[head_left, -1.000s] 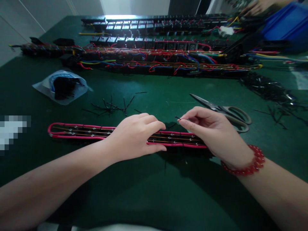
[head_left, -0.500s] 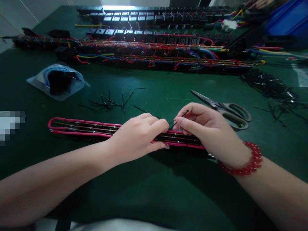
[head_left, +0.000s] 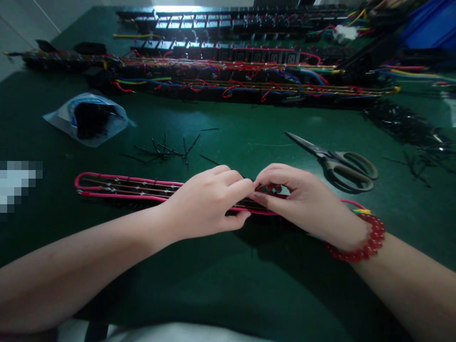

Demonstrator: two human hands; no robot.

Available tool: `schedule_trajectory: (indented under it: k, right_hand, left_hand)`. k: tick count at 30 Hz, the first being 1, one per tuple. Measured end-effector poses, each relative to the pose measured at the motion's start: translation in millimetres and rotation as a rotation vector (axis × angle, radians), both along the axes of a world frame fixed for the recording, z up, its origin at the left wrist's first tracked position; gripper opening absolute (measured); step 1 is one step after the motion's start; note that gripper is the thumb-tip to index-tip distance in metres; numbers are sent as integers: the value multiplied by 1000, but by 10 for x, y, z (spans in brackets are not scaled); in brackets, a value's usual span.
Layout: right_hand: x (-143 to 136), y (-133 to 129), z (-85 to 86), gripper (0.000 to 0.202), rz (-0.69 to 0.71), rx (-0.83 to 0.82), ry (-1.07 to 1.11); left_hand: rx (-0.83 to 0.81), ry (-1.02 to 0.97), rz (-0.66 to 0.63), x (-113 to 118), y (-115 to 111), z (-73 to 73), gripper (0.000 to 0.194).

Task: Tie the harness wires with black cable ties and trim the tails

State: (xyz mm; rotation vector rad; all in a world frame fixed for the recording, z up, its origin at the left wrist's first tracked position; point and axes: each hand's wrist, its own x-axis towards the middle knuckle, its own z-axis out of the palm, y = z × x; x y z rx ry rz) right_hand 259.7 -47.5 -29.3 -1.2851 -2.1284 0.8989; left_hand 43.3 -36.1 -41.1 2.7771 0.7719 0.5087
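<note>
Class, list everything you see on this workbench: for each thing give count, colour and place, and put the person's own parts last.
wired strip: one, black with pink wires, near centre, under both hands
cable tie: one, black, between the fingertips of both hands
loose ties: a scatter, black, behind the strip
scissors: one pair, grey handles, right of centre
plastic bag: one, clear with black contents, far left
finished strips: several rows, black with coloured wires, far edge
tie pile: one, black, far right
table: one, green
bracelet: one, red, right wrist
left hand: on the strip
right hand: on the strip
</note>
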Motion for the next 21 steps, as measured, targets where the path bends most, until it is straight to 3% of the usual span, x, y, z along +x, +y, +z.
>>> schedule_trajectory:
  k: [8, 15, 21]
  right_hand:
    - [-9, -10, -2, 1, -21, -7, -38]
    - [-18, -2, 13, 13, 0, 7, -52]
    - [-26, -11, -10, 13, 43, 47, -52]
  left_hand:
    - [-2, -4, 2, -1, 16, -5, 11]
    - [-76, 16, 45, 16, 0, 17, 14]
    - [-108, 7, 67, 29, 1, 21, 14]
